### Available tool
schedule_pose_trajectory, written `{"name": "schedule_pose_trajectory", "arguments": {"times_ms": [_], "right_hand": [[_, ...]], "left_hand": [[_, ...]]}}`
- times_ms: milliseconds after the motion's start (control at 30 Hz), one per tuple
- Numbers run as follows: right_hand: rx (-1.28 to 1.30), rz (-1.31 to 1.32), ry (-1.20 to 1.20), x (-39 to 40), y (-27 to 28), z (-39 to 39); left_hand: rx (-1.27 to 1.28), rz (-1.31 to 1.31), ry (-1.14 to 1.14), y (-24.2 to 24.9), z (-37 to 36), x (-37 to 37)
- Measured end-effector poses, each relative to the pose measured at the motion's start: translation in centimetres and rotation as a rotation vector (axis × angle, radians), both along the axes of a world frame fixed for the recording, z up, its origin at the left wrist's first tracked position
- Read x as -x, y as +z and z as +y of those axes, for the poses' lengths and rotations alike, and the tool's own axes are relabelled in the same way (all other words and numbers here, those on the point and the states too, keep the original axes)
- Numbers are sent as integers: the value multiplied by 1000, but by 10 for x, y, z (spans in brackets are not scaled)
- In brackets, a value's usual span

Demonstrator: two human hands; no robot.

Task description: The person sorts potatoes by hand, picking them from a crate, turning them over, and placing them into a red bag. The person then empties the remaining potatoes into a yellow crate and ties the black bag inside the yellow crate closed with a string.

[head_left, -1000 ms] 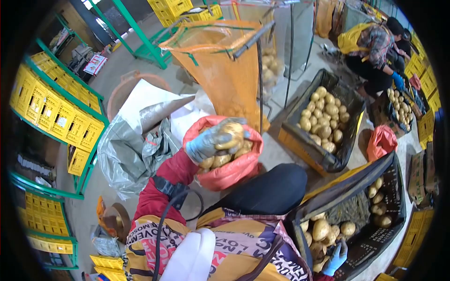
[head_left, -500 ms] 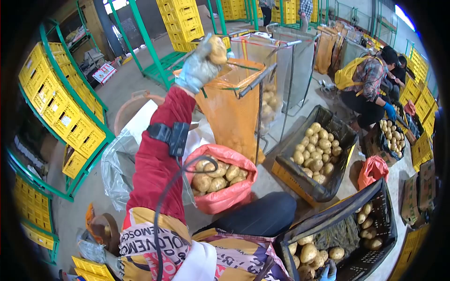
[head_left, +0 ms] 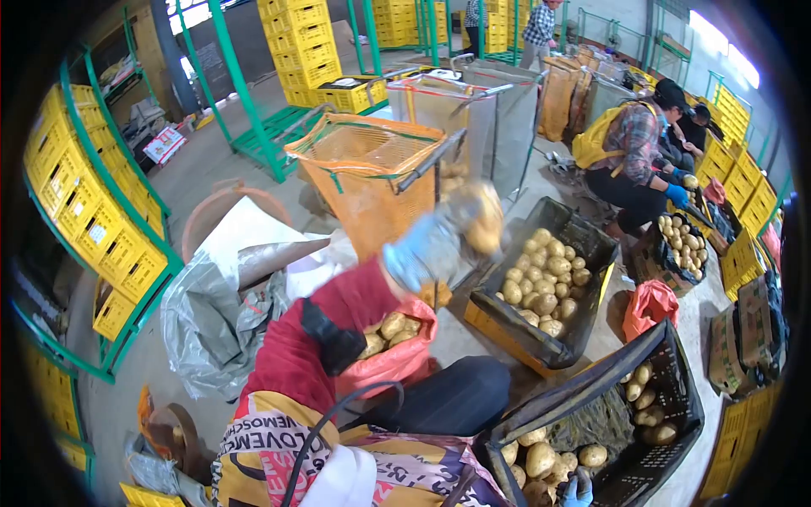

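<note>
My left hand (head_left: 427,253), in a pale blue and grey glove, is closed around a potato (head_left: 485,221); both are blurred by motion. It hangs in the air between an orange mesh bag (head_left: 367,198) on a frame and a black-lined crate of potatoes (head_left: 545,283). Beneath my forearm, partly hidden by it, sits an open pink sack (head_left: 405,351) with potatoes in it. My right hand (head_left: 578,490), in a blue glove, shows only its fingertips at the bottom edge, among potatoes (head_left: 541,460) in the near black crate (head_left: 676,460); the rest of it is hidden.
Grey plastic sheeting (head_left: 211,317) and a round tub (head_left: 228,215) lie to the left. Stacked yellow crates (head_left: 89,203) stand on green racks. At right a person with a yellow backpack (head_left: 604,139) crouches by another potato crate (head_left: 683,245). A red bag (head_left: 650,308) is nearer.
My left hand, still holding the potato, has swung down and to the right, away from above the orange mesh bag. The view has shifted slightly. My right hand stays in the near crate.
</note>
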State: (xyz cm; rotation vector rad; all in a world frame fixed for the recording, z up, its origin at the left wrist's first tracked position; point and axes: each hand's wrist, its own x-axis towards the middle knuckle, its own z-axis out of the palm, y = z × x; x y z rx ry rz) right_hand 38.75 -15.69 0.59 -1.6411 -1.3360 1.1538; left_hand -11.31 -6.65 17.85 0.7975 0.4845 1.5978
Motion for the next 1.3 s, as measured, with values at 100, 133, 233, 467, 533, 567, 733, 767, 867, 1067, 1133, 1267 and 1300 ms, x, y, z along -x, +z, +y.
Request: {"name": "schedule_pose_trajectory", "arguments": {"times_ms": [100,133,233,467,533,567,733,767,867,1067,1133,1267,1300], "right_hand": [[-15,-69,-22,-6,-12,2],[65,-46,-65,-3,-5,3],[43,128,-71,-51,-87,10],[101,158,-59,-47,-86,11],[124,134,-15,-48,-88,11],[116,115,7,-49,-90,10],[164,-103,93,3,7,6],[145,-81,79,2,4,5],[193,-80,106,-5,-5,4],[22,-200,251,5,11,-2],[-70,-304,333,5,18,-2],[-217,-289,260,-5,-27,-4],[-181,-254,239,2,-20,-7]], "left_hand": [[147,-238,-226,-105,45,-46],[277,-275,-136,-112,43,-60],[77,-50,31,-147,64,-67],[-49,309,419,-99,48,-65],[-53,312,409,-95,41,-61],[-51,320,415,-92,39,-57],[-398,689,723,-24,25,-18],[-381,633,683,-11,21,-7],[-370,766,799,37,9,30],[447,2075,1273,101,-7,129],[105,1936,1425,95,-8,129],[-412,1579,1245,59,16,19],[-367,1184,830,34,28,-21]]}}
